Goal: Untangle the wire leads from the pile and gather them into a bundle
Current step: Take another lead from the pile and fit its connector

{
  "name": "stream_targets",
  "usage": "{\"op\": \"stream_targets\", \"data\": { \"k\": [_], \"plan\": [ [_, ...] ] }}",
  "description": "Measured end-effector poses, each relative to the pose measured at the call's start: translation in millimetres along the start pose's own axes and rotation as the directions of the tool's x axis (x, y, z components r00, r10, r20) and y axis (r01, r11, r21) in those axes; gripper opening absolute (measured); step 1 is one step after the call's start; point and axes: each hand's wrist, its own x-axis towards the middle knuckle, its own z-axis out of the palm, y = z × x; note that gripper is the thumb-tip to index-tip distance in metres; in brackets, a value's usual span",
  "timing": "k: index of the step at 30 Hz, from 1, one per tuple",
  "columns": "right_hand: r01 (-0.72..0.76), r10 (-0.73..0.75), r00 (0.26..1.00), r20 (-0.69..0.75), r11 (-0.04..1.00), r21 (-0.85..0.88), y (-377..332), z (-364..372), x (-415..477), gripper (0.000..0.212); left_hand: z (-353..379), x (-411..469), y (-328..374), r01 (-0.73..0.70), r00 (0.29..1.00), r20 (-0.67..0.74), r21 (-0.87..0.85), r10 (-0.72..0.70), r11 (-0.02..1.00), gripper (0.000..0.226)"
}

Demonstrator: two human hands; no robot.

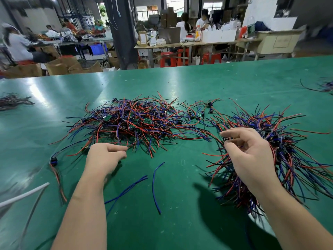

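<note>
Two bare hands reach out over a green table (180, 83) strewn with wire leads. Most of the leads lie in a tangled pile (137, 121) of red, blue and black wires at the middle of the table, with small green circuit boards and black connectors caught among the strands. The left hand (106, 156) sits at the near edge of that pile with its fingers curled and thumb drawn close to the forefinger; the fingertips are right at the outermost wire ends, but I cannot tell whether anything is actually pinched between them. The right hand (248, 156) is off to the right, well apart from the left, and its curled fingers and thumb hold a thick bundle (288, 150) of gathered leads, whose loose ends fan out beyond the hand toward the far side and spill down under the wrist toward the near edge of the table. Between the two forearms a few loose blue wires (156, 186) lie flat on the table surface. Left of the left hand a single lead with a black connector (53, 160) trails toward the near edge, and a white cable (23, 195) crosses the lower left corner. Smaller heaps of wire sit at the far left (12, 101) and far right (324, 86) of the table. Beyond it, people sit at workbenches among cardboard boxes (59, 66) and red stools (167, 59)
</note>
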Motion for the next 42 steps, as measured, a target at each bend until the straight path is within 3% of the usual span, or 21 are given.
{"op": "stream_targets", "data": {
  "k": [2,4,6,8,11,14,16,19,22,25,28,30,32,35,37,39,40,42],
  "plan": [
    [-0.003,0.003,1.0,0.021,1.0,-0.008,1.7,1.4,-1.2,0.034,-4.6,-9.1,11.7,-0.029,0.994,0.099,-0.089,0.038,0.996,0.02],
    [-0.022,0.022,0.999,0.047,1.0,0.005,2.4,3.0,-2.1,0.033,-7.4,-21.4,25.6,-0.008,0.954,0.276,-0.358,0.114,0.934,0.022],
    [-0.06,0.055,0.995,0.086,0.996,0.062,1.0,4.8,-2.8,0.032,-8.0,-33.8,35.8,0.081,0.856,0.439,-0.636,0.273,0.768,0.021],
    [-0.099,0.074,0.979,0.191,0.988,0.122,-1.4,6.7,-4.1,0.032,-2.7,-44.4,41.5,0.132,0.707,0.52,-0.763,0.48,0.632,0.029],
    [-0.176,0.056,0.874,0.483,0.963,0.206,-4.3,8.5,-8.6,0.051,11.0,-63.0,51.5,0.045,0.437,0.535,-0.816,0.723,0.577,0.018],
    [-0.306,0.029,0.714,0.7,0.912,0.275,-4.2,13.2,-15.3,0.071,22.5,-78.5,61.3,0.032,0.212,0.635,-0.764,0.743,0.644,0.041],
    [-0.378,0.027,0.697,0.716,0.863,0.334,-5.3,17.7,-19.0,0.065,25.2,-84.5,65.5,0.058,0.098,0.674,-0.738,0.732,0.672,0.037],
    [-0.492,0.064,0.734,0.676,0.736,0.465,-9.8,16.6,-17.3,0.047,27.9,-91.4,69.2,0.035,0.002,0.706,-0.708,0.708,0.706,0.021],
    [-0.599,0.096,0.721,0.686,0.583,0.549,-12.4,8.5,-12.4,0.037,34.1,-92.8,67.2,0.033,0.018,0.785,-0.62,0.62,0.784,0.038],
    [-0.596,0.058,0.741,0.668,0.515,0.616,-14.4,3.7,-10.4,0.028,43.8,-95.0,64.6,-0.002,0.065,0.865,-0.499,0.498,0.867,0.038],
    [-0.535,0.023,0.802,0.597,0.473,0.7,-17.1,-0.8,-10.3,0.037,52.2,-97.0,62.6,-0.011,0.202,0.872,-0.453,0.445,0.892,0.023],
    [-0.483,0.018,0.845,0.535,0.453,0.749,-17.9,-6.3,-7.8,0.046,54.6,-94.7,64.8,0.094,0.332,0.85,-0.462,0.41,0.882,0.032],
    [-0.466,-0.037,0.839,0.542,0.465,0.753,-18.4,-10.3,-5.3,0.048,55.0,-88.3,68.9,0.266,0.444,0.823,-0.498,0.354,0.825,0.047],
    [-0.516,-0.143,0.746,0.65,0.493,0.701,-22.3,-8.5,-7.1,0.039,53.0,-83.2,75.6,0.424,0.538,0.766,-0.607,0.353,0.672,0.048],
    [-0.527,-0.171,0.662,0.73,0.587,0.615,-22.5,-5.6,-11.2,0.046,53.8,-83.0,75.1,0.436,0.605,0.698,-0.694,0.383,0.573,0.042],
    [-0.494,-0.127,0.593,0.795,0.723,0.484,-20.4,-2.9,-14.2,0.049,54.9,-85.0,73.0,0.41,0.651,0.65,-0.737,0.393,0.538,0.036],
    [-0.467,-0.082,0.585,0.807,0.78,0.418,-20.1,-2.4,-14.8,0.048,55.7,-85.9,72.3,0.398,0.658,0.641,-0.741,0.395,0.541,0.035],
    [-0.435,0.007,0.639,0.769,0.828,0.354,-19.6,-1.6,-13.8,0.043,55.9,-86.9,72.3,0.387,0.656,0.643,-0.736,0.396,0.555,0.037]
  ]
}}
